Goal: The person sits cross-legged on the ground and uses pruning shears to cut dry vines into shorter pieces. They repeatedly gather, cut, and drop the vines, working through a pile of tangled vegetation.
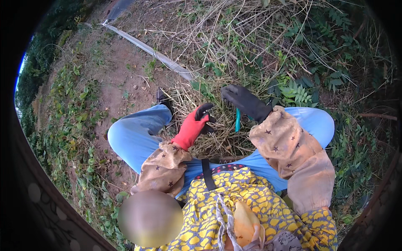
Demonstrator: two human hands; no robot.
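Observation:
My left hand [194, 126], in a red glove with black fingers, hovers over dry cut stalks [226, 140] between my knees. Its fingers are bent but apart, and nothing shows between them. To the right, my right hand [246, 101] wears a dark glove, its fingers curled and pointing left. A teal handle [238, 120] sticks out below that hand, from a tool held in it; the glove hides the rest of the tool, so its kind is unclear. Both hands are close to the straw and green weeds [204, 88] in front of me.
A long grey pole [153, 52] lies across bare reddish soil [119, 71] at the far left. Dry stalks [251, 31] are heaped ahead. Leafy plants [297, 92] grow on the right, and low vines [75, 108] on the left. My bent knees flank the work spot.

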